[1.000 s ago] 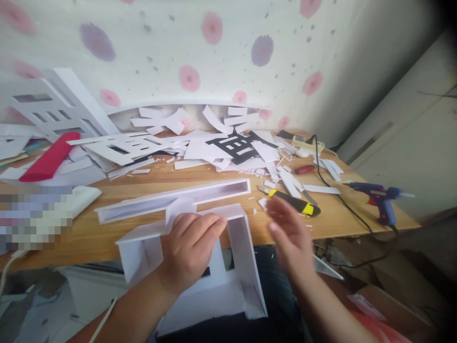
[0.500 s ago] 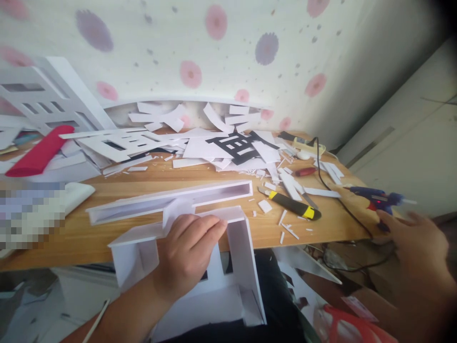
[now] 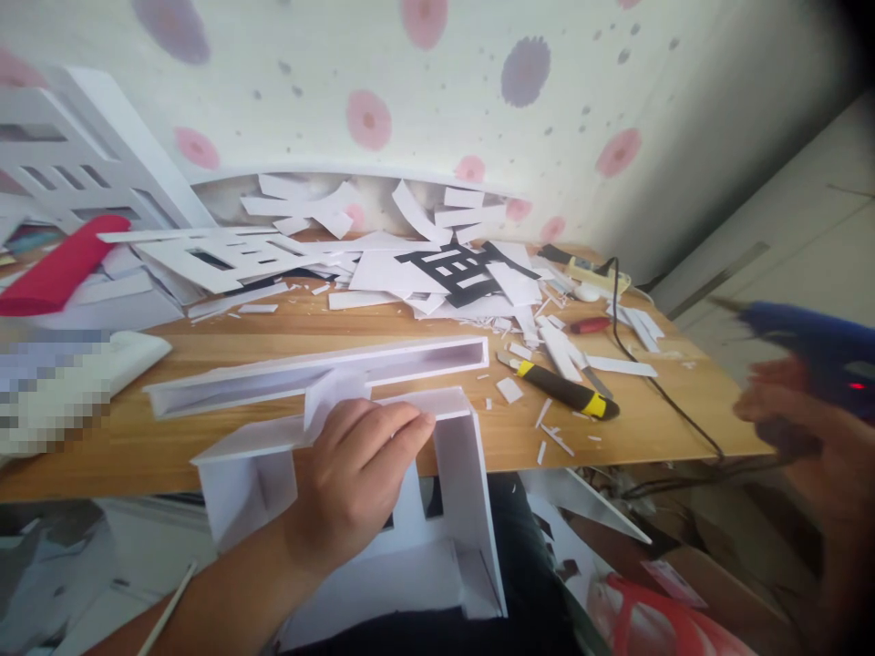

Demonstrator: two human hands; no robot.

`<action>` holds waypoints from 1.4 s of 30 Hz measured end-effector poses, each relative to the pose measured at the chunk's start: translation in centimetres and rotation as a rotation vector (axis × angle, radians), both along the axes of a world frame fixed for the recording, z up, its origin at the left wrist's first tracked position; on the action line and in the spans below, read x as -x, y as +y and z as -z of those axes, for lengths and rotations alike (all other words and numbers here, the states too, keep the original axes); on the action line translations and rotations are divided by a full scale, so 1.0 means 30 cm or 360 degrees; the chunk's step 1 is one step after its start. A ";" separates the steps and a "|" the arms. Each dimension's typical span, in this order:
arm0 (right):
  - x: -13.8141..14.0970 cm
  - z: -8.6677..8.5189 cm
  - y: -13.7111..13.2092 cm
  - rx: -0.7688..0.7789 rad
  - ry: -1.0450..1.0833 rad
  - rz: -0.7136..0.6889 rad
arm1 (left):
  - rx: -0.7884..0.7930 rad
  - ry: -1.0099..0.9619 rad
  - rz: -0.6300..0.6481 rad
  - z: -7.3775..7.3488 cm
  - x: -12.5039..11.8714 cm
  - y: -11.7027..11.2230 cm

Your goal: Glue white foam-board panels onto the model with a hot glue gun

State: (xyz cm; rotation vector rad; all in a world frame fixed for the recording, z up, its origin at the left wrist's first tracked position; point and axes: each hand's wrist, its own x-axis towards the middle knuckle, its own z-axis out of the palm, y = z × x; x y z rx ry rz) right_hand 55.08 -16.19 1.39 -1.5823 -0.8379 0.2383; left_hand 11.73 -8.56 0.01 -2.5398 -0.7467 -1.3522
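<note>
My left hand [image 3: 365,469] is closed over the top edge of a white foam-board model [image 3: 488,519], an open box-like piece with cut-out windows that leans from my lap against the table edge. Beyond my knuckles a small white flap [image 3: 332,401] stands up beside a long, narrow white foam-board trough [image 3: 225,387] on the table. At the far right my right hand [image 3: 813,437], slightly blurred, grips a blue hot glue gun [image 3: 813,342] by its handle. Its nozzle points left and a red light glows on its body.
A black-and-yellow utility knife [image 3: 564,390] lies on the wooden table [image 3: 656,428] among white scraps. A black cord [image 3: 666,405] crosses the right side. Cut white sheets [image 3: 383,273], a red roll [image 3: 65,269] and a windowed white panel [image 3: 88,155] lie or stand toward the wall.
My right hand has taken hold of the glue gun and lifted it off the table's right edge. My left hand keeps its grip on the model. The view has shifted slightly.
</note>
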 end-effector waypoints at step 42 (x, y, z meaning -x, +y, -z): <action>0.460 -0.145 0.222 0.0826 -0.0751 -0.1596 | 0.0034 0.0040 0.0023 -0.015 0.000 0.006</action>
